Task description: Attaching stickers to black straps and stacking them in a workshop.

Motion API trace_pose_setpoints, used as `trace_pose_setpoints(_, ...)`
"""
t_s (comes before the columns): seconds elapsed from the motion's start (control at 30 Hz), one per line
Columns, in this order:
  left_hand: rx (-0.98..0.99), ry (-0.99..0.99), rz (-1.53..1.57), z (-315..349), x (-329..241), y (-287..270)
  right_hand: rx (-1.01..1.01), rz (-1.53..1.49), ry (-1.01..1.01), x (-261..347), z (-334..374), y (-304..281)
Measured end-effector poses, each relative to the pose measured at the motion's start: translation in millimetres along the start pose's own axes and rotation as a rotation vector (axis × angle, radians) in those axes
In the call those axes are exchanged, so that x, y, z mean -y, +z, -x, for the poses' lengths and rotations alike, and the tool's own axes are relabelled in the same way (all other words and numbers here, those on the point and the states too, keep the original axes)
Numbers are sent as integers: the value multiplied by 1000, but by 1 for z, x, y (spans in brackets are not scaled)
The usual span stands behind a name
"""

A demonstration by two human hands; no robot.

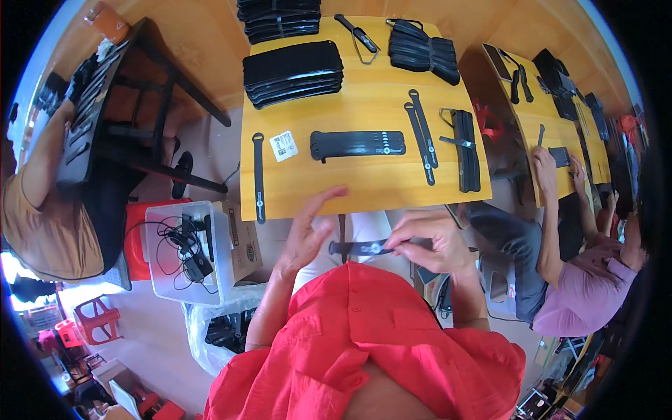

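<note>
My right hand point(437, 241) pinches one end of a short black strap point(353, 248) with pale print, held in front of the table edge. Fingers apart and holding nothing, my left hand point(308, 227) is raised beside the strap's free end. On the yellow table point(294, 185), a fanned row of black straps point(357, 144) lies ahead of my hands. A single strap point(259, 178) lies at the left, near a white printed label point(283, 146). Loose straps point(423, 140) lie to the right, next to a banded bundle point(465, 150).
Stacks of black straps point(294, 73) and a tied bundle point(423, 54) stand at the table's back. A clear bin point(185, 252) with black cables is at lower left. People sit on both sides: one in brown point(66, 217), one in pink point(588, 290) at another table point(532, 126).
</note>
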State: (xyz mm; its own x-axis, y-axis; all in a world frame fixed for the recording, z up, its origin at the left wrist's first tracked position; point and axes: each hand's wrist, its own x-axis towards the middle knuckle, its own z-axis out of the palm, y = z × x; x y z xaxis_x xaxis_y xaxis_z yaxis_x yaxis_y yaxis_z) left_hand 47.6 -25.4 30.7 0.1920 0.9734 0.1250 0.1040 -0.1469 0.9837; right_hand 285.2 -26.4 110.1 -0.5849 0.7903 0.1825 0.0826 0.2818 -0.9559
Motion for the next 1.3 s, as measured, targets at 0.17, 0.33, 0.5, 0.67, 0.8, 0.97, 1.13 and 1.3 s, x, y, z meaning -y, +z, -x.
trace_pose_setpoints(0.17, 603, -393, 435, -11, -5, -8, -118, 94, 50, -18, -10, -8)
trace_pose_setpoints(0.33, 495, -486, 295, -19, 28, -31, -383, -79, 394, -65, 7, -18)
trace_pose_setpoints(0.5, 310, -580, 273, -34, 40, -39, -567, -207, 543, -107, 4, -17)
trace_pose_setpoints(0.67, -74, -546, 266, -47, 61, -34, -729, -240, 529, -136, -9, -13)
trace_pose_setpoints(0.8, -188, -427, 160, -53, 68, -24, -861, -278, 462, -149, -23, -7)
trace_pose_setpoints(0.97, -280, -398, 181, -67, 72, -19, -924, -210, 425, -167, -29, -8)
trace_pose_setpoints(1.13, -275, -524, 372, -72, 73, -28, -993, -80, 323, -185, -30, -9)
trace_pose_setpoints(1.3, -311, -478, 303, -73, 80, -25, -1016, 8, 347, -180, -36, -7)
